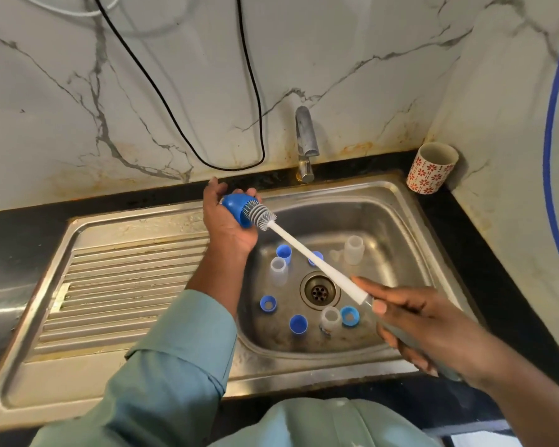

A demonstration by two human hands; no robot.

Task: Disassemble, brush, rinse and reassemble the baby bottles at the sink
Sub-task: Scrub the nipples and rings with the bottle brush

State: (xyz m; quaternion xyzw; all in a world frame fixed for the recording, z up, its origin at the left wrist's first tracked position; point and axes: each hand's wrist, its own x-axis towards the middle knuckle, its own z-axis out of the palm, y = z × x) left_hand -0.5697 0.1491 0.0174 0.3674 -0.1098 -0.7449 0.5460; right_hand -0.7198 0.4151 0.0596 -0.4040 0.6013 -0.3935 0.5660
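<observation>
My left hand (pixel 226 227) holds a blue bottle cap (pixel 234 206) above the sink's left rim, its opening turned right. My right hand (pixel 413 324) grips the handle of a long white bottle brush (pixel 307 250), and the grey bristle head (pixel 260 214) pokes into the cap's mouth. Down in the steel sink basin (pixel 397 221) lie bottle parts around the drain (pixel 319 289): clear bottle bodies (pixel 354 250) (pixel 279 269) (pixel 330 319), blue rings (pixel 268 303) (pixel 350 315) and blue caps (pixel 284 253) (pixel 298 324).
A tap (pixel 306 137) stands behind the basin, with no water seen running. A ribbed steel drainboard (pixel 117 285) lies to the left. A red-patterned cup (pixel 431 167) sits on the black counter at the back right corner. Black cables hang on the marble wall.
</observation>
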